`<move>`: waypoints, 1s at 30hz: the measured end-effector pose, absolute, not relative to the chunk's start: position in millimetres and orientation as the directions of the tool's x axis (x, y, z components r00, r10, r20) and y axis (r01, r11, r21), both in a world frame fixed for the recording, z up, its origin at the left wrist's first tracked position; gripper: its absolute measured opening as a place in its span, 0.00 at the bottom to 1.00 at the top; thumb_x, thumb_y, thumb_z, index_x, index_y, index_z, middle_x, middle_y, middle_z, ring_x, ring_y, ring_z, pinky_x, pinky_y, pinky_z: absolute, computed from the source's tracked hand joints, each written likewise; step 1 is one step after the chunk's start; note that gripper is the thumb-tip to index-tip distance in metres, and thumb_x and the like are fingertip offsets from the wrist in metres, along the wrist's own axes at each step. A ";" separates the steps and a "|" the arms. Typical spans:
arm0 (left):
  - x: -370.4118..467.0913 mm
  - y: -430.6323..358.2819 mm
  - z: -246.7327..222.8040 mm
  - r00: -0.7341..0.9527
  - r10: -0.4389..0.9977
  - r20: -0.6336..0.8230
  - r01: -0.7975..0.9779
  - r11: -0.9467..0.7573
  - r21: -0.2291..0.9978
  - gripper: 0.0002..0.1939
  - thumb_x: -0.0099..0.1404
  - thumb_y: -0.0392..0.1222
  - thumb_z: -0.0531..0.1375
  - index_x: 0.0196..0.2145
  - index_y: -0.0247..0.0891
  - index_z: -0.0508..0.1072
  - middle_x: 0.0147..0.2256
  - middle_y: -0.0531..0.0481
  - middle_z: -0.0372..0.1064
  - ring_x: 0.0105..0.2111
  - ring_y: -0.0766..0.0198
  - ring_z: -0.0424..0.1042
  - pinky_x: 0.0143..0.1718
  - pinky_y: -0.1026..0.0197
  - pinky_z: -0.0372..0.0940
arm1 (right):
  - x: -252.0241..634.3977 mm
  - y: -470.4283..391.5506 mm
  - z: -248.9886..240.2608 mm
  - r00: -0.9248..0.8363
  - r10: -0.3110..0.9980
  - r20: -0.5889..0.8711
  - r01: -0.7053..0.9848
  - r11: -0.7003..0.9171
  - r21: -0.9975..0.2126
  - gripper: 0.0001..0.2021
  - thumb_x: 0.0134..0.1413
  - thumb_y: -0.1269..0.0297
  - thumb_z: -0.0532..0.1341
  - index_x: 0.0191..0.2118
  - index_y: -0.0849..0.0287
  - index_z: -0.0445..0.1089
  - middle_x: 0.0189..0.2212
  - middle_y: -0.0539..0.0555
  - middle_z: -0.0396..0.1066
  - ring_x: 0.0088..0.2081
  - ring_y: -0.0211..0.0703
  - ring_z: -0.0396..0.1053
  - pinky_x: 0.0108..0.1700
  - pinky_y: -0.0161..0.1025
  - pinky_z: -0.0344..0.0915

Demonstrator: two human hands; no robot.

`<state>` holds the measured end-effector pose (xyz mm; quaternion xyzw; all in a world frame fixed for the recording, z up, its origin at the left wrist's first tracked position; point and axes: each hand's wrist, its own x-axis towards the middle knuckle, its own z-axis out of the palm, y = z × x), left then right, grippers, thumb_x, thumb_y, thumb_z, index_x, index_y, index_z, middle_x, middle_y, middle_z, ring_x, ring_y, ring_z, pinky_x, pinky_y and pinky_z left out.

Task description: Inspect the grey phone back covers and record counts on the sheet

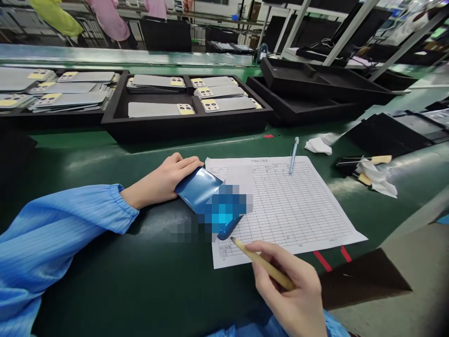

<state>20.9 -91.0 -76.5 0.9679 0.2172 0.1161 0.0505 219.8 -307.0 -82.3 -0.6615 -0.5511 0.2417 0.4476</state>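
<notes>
My left hand [171, 175] is closed on the far left end of a glossy blue phone back panel [199, 185]. The panel is tilted over the left edge of a printed form sheet [291, 206], and its middle is pixelated. My right hand [291, 285] grips a tan bamboo-like stick with a dark tip [263, 264], between thumb and fingers. That tip is close to the panel's near edge; whether they touch I cannot tell. A light blue pen [293, 157] lies across the top right of the sheet.
Behind the sheet stands a black tray [185, 126] with stacked grey phone panels [157, 109]; another loaded tray is at left. Stacked black trays [315, 105] sit back right. Crumpled white tissue [318, 145] and a black clip-like object [351, 164] lie right. Several people sit beyond.
</notes>
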 end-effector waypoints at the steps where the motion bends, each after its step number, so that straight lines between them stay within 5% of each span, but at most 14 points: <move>1: 21.2 -91.0 -76.6 0.880 0.429 0.205 0.406 -0.902 0.146 0.21 0.63 0.36 0.51 0.54 0.33 0.55 0.54 0.42 0.58 0.36 0.60 0.54 0.42 0.56 0.57 | 216.0 -306.9 -82.6 0.292 0.944 0.157 0.483 -0.004 -0.876 0.06 0.49 0.69 0.58 0.33 0.57 0.71 0.17 0.48 0.63 0.14 0.33 0.55 0.14 0.31 0.56; 8: 22.7 -90.2 -75.8 0.878 0.411 0.243 0.383 -0.910 0.159 0.22 0.63 0.37 0.53 0.54 0.32 0.56 0.53 0.39 0.59 0.36 0.59 0.55 0.40 0.57 0.58 | 210.4 -303.4 -87.7 0.440 0.885 0.154 0.382 -0.029 -0.924 0.02 0.46 0.70 0.62 0.29 0.58 0.73 0.16 0.48 0.66 0.15 0.32 0.58 0.15 0.30 0.59; 30: 22.0 -91.1 -76.1 0.877 0.417 0.237 0.389 -0.908 0.156 0.21 0.64 0.38 0.52 0.53 0.31 0.57 0.53 0.40 0.59 0.36 0.59 0.54 0.40 0.58 0.58 | 210.4 -302.4 -88.9 0.438 0.883 0.168 0.384 -0.014 -0.923 0.02 0.46 0.70 0.62 0.29 0.57 0.72 0.16 0.46 0.67 0.14 0.31 0.59 0.15 0.30 0.59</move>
